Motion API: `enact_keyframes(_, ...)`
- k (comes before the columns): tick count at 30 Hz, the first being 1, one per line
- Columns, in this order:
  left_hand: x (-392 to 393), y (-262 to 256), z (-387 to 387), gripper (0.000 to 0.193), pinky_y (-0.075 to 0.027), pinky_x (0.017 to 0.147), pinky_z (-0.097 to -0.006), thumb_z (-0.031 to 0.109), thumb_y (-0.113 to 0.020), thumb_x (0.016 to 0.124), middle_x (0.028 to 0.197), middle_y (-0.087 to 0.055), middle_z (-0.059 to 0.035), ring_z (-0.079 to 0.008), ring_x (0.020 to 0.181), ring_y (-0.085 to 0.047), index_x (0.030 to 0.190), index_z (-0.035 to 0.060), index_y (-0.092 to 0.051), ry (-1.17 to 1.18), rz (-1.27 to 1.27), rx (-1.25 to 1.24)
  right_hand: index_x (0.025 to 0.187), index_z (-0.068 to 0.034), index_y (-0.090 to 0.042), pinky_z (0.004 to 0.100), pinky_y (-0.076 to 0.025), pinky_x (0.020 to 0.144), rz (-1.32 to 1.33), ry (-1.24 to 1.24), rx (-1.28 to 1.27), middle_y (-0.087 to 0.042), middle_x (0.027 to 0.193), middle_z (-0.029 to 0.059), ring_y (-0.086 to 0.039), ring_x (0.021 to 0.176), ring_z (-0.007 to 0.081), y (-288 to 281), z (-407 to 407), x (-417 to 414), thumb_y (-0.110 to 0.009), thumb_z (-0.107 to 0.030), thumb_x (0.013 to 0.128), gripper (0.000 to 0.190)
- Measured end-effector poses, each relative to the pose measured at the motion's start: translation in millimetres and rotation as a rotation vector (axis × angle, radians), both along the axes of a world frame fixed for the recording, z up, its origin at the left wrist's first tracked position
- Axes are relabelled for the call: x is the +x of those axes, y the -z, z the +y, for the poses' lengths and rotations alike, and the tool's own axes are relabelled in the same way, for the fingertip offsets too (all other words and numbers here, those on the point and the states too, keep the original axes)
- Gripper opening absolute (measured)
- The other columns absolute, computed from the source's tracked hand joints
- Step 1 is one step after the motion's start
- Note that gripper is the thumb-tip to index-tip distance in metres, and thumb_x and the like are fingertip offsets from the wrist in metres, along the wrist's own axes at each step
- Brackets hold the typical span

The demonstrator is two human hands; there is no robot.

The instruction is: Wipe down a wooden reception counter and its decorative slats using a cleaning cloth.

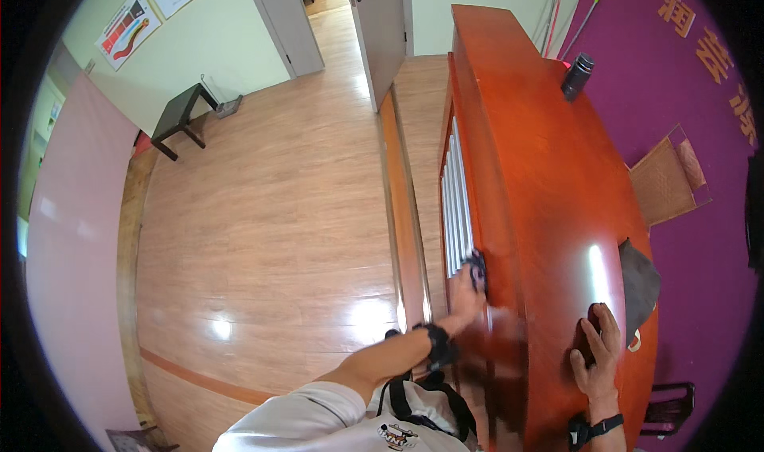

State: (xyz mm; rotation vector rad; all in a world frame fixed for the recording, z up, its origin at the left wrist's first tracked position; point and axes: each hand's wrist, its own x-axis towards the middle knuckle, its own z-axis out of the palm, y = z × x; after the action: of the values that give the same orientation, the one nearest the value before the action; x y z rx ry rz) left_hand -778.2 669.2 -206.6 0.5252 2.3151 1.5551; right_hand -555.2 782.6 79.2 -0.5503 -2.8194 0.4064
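A reddish-brown wooden reception counter (549, 183) runs along my right side. On its front face, by the lower end of a panel with silvery vertical slats (456, 207), my left hand (467, 291) presses a dark bunched cloth (476, 270); motion blur hides its details. My right hand (600, 350) rests on the glossy counter top with fingers spread and holds nothing. Just beyond those fingers, a dark grey cloth (640, 285) hangs over the counter's inner edge, partly covering a pale object beneath it.
A black lidded bottle (578, 77) stands toward the counter's far end. Behind the counter are a woven chair (665, 180) and mop handles (582, 25) against a purple wall. A door (379, 34) stands ajar ahead. A floor track (406, 231), a low black table (179, 115) and a pink partition (77, 243) lie leftward.
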Motion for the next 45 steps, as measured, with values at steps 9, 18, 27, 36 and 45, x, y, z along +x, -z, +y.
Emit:
enact_keyframes(9,38.3,-3.3,-17.6,0.062,-0.044,0.092,-0.0565,0.006,-0.059,0.089,0.11,-0.053,-0.0357,-0.0538,0.101,-0.053,0.147,0.0135,-0.038,0.016,-0.106,0.049,0.128,-0.005,-0.063,0.0553,-0.034,0.112,0.009,-0.042,-0.022,-0.049,0.144,0.0262,-0.045,0.135,0.0466,-0.1,1.5,0.7,-0.061,-0.031,0.089,0.047)
enact_keyframes(18,-82.1,-20.0,43.7,0.06,-0.045,0.09,-0.051,-0.003,-0.059,0.081,0.109,-0.054,-0.0274,-0.0479,0.103,-0.053,0.139,0.0067,-0.048,-0.057,0.153,0.091,0.128,-0.004,-0.063,0.0549,-0.035,0.111,-0.033,-0.029,-0.005,-0.049,0.144,0.0256,-0.045,0.135,0.0452,1.5,0.6,4.8,-0.058,-0.036,0.093,0.047)
enact_keyframes(27,20.5,-27.1,-18.8,0.067,-0.046,0.093,-0.0499,-0.004,-0.059,0.086,0.113,-0.053,-0.0301,-0.05,0.102,-0.053,0.149,0.0031,-0.038,0.031,-0.02,0.113,0.129,-0.005,-0.062,0.054,-0.035,0.11,-0.046,-0.067,0.041,-0.05,0.145,0.0235,-0.045,0.135,0.0447,-4.5,8.3,-2.3,-0.059,-0.035,0.094,0.046)
enact_keyframes(36,-146.3,-7.2,60.9,0.06,-0.046,0.094,-0.0495,-0.005,-0.058,0.083,0.111,-0.055,-0.0302,-0.0478,0.103,-0.055,0.141,0.0053,-0.048,-0.024,0.123,0.088,0.132,-0.007,-0.059,0.056,-0.035,0.11,-0.077,-0.087,0.016,-0.047,0.147,0.0243,-0.045,0.134,0.0462,-2.0,4.8,3.2,-0.057,-0.036,0.095,0.047)
enact_keyframes(45,-80.8,14.7,32.7,0.046,-0.047,0.097,-0.049,0.011,-0.057,0.093,0.122,-0.055,-0.0323,-0.0491,0.114,-0.054,0.137,0.0046,-0.045,0.081,-0.218,0.169,0.132,-0.006,-0.059,0.0568,-0.035,0.11,-0.082,-0.086,0.006,-0.047,0.146,0.0251,-0.045,0.133,0.048,-4.3,10.6,7.7,-0.056,-0.04,0.097,0.049)
